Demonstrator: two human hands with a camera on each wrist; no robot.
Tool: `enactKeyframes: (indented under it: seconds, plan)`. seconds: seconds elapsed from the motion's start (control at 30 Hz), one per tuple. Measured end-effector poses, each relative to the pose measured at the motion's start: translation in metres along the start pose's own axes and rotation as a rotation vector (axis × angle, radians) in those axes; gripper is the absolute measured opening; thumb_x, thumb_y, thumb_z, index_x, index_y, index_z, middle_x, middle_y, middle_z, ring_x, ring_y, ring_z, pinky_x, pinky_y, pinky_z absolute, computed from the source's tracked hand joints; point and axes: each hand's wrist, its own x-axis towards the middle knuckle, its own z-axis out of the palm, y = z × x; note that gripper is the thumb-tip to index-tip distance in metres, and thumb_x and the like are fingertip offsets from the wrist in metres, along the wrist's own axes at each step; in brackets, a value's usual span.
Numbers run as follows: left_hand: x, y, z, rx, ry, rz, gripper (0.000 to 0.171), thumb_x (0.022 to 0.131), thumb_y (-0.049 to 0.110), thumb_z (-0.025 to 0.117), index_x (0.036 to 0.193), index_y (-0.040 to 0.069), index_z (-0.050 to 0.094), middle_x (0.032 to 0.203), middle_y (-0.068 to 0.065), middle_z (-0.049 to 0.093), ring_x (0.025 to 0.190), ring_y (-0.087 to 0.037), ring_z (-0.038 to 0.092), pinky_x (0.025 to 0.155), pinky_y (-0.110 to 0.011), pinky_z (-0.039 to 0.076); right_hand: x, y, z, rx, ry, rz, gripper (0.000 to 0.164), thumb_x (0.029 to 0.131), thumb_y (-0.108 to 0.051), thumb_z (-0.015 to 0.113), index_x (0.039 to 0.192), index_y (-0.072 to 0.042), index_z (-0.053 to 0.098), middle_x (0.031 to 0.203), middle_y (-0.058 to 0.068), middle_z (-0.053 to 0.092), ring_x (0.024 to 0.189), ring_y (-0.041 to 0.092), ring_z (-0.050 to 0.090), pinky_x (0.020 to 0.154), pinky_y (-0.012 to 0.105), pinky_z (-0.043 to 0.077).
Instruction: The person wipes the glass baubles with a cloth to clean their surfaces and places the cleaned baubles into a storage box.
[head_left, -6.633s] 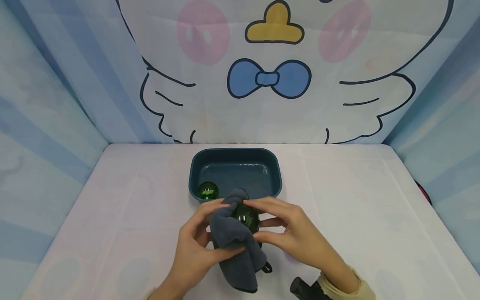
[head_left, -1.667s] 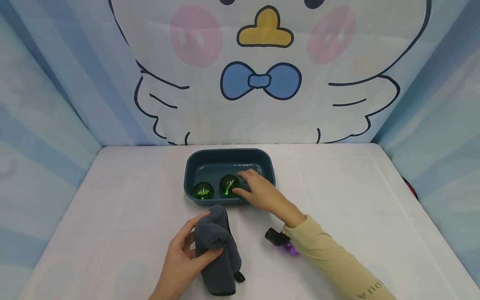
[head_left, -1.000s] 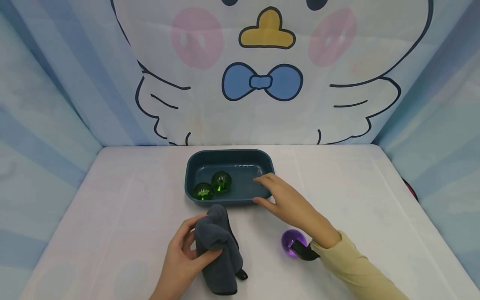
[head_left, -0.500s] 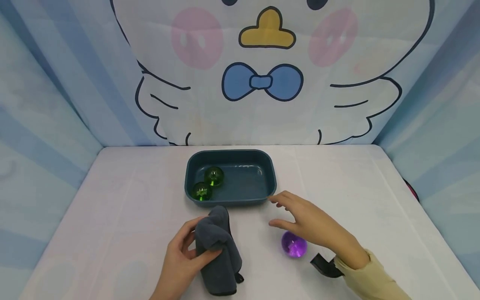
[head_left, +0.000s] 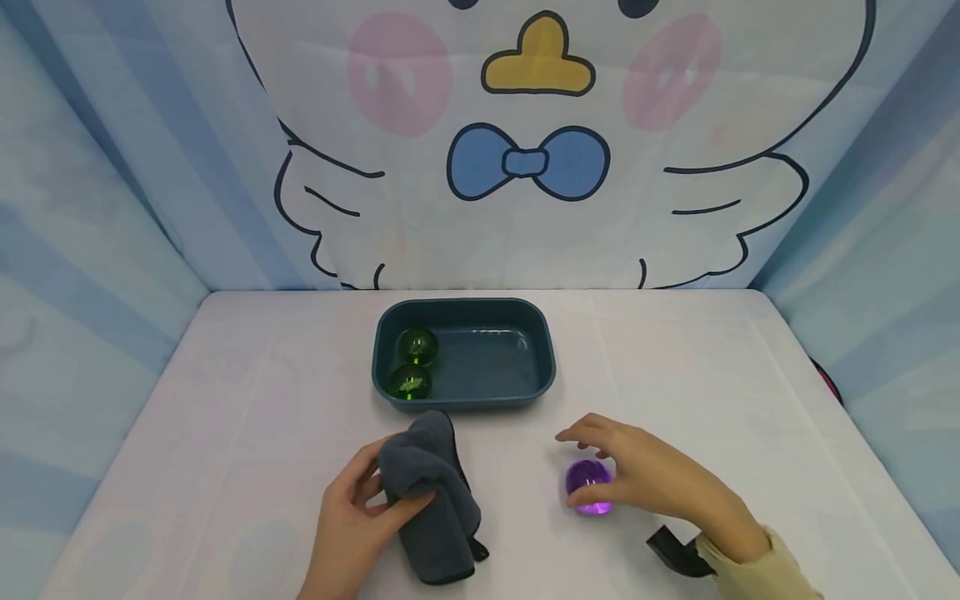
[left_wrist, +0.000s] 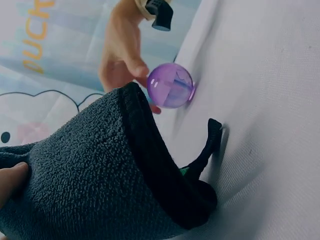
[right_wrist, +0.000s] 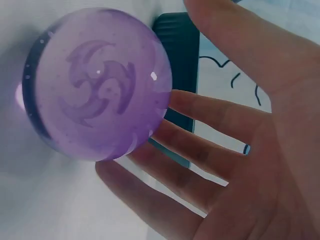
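Observation:
My left hand (head_left: 348, 521) holds a folded dark grey cloth (head_left: 435, 508) with black edging and a small black loop, thumb on top, in front of the tray. Its rough pile fills much of the left wrist view. A clear purple ball (head_left: 588, 487) with a swirl pattern inside rests on the white table to the right. Over it hovers my right hand (head_left: 648, 471), fingers spread and thumb overlapping the ball's front side. In the right wrist view the fingers extend behind the purple ball (right_wrist: 97, 85), not closed round it.
A dark teal tray (head_left: 495, 400) stands at the middle back of the table (head_left: 247, 467). Two clear green balls, a rear ball (head_left: 417, 346) and a front ball (head_left: 409, 382), lie at its left end. Printed cloth walls enclose the table behind and at both sides.
Earlier both hands held a green ball in the cloth. My right hand set it in the tray, let go and came back to the purple ball. The green ball rolled left.

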Motion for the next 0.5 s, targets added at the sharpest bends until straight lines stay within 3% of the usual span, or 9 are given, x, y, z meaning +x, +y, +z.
enactKeyframes:
  seconds: [0.2,0.5]
  plan:
    - [-0.001,0.0,-0.002,0.009,0.004,0.007,0.064,0.074,0.011,0.088,0.131,0.019,0.061,0.134,-0.003,0.06,0.112,-0.015,0.064,0.083,-0.028,0.059,-0.001,0.007,0.007,-0.009,-0.017,-0.031,0.066,0.077,-0.053,0.081,0.13,-0.017,0.063,0.121,-0.006,0.061,0.107,0.013,0.06,0.097,0.043,0.054]
    - [0.001,-0.005,-0.001,0.07,0.035,0.04,0.056,0.081,0.013,0.082,0.132,0.014,0.061,0.134,-0.002,0.06,0.119,-0.002,0.055,0.087,-0.025,0.056,-0.003,0.015,0.013,-0.015,-0.052,-0.064,0.056,0.08,-0.055,0.076,0.12,-0.016,0.068,0.114,-0.01,0.064,0.104,0.012,0.061,0.093,0.039,0.056]
